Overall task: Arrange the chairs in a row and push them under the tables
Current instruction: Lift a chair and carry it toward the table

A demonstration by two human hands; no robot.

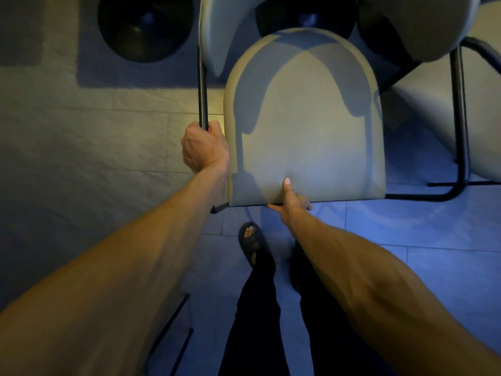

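I look straight down at a grey padded chair (303,118) with a black tube frame. Its rounded seat fills the middle of the view and its curved backrest (217,36) lies at the top. My left hand (204,147) is closed around the black frame tube at the seat's left side. At the seat's near edge, my right hand (291,199) pinches it, thumb on top and fingers underneath. A second grey chair (444,109) stands close on the right, its black frame nearly touching the first chair.
Two dark round table bases (143,28) sit on the tiled floor at the top, one partly hidden behind the backrest. My legs and a black sandal (252,240) are just below the seat. A thin black frame (173,329) shows at the bottom left.
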